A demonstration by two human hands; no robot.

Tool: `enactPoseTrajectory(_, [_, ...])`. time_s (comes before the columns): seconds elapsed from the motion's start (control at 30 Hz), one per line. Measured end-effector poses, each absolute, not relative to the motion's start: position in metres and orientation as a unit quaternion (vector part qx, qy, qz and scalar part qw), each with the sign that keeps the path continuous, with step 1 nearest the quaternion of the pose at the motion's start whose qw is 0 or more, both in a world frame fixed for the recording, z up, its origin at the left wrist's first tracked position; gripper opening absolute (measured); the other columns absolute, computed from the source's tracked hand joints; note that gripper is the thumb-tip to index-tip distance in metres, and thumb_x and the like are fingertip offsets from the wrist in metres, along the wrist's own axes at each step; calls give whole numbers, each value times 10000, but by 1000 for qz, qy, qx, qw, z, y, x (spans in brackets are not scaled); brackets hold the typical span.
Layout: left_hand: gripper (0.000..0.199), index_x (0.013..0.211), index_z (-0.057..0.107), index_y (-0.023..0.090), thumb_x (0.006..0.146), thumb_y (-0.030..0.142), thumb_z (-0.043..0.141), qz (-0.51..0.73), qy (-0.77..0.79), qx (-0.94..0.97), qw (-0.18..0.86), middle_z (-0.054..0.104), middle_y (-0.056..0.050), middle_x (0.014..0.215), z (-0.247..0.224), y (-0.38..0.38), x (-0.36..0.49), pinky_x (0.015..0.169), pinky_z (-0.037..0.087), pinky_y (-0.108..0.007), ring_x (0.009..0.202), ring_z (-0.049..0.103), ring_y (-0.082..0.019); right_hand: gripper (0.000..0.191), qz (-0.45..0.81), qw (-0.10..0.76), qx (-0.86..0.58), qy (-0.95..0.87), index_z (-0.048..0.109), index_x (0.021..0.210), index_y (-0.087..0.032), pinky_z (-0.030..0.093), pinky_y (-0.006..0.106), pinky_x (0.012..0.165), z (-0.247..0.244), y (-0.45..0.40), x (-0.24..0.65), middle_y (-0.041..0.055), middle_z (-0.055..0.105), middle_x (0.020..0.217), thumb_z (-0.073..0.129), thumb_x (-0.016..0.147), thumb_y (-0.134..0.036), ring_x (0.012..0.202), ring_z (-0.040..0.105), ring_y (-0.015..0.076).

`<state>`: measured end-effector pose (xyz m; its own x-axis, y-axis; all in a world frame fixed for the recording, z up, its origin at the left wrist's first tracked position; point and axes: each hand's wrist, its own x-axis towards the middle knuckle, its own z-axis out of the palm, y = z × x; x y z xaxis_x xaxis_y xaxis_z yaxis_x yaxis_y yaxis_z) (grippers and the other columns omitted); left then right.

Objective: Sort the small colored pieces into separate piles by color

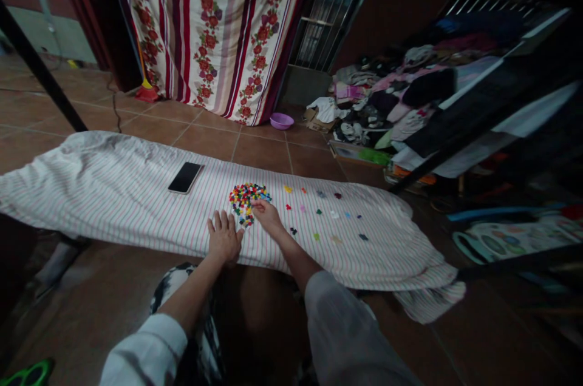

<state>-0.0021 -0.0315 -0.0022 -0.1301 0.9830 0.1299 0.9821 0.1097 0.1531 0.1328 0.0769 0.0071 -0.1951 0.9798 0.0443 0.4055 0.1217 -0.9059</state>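
Observation:
A pile of small multicoloured pieces (241, 195), perhaps beads or tiny bricks, lies on a striped cloth (132, 186). My right hand (266, 216) is at the pile's right edge, thumb and fingers pinched together; whatever they may hold is too small to make out. Flat on the cloth just left of the pile rests my left hand (224, 237), fingers spread and holding nothing. To the right, little groups sorted by colour sit apart, among them yellow pieces (288, 189), dark red pieces (337, 195), white pieces (335, 214) and lime green pieces (316, 236).
A phone (186, 178) lies on the cloth left of the pile. Beyond the covered surface are a purple basin (281, 121), a hanging floral curtain (209, 28) and a heap of clothes (392, 88). Dark poles (40, 67) slant at both sides.

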Motion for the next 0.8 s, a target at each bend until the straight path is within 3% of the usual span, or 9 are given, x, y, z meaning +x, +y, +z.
enactPoseTrajectory(0.4, [564, 1344, 521, 49, 941, 413, 369, 110, 743, 657, -69, 467, -248, 1430, -7, -33, 1, 1090, 267, -597, 1375, 347, -417, 184, 405, 450, -523, -600, 669, 903, -214, 532, 295, 734, -3, 34, 201, 7, 690, 764, 594, 780, -327, 736, 649, 156])
enactPoseTrajectory(0.8, [457, 1200, 586, 108, 935, 374, 325, 122, 749, 644, -95, 564, -188, 1279, -3, -31, 5, 1045, 279, -514, 1286, 408, -361, 313, 253, 531, -635, -501, 631, 860, -208, 539, 316, 701, -5, 8, 361, 31, 682, 755, 581, 716, -483, 706, 646, 175])
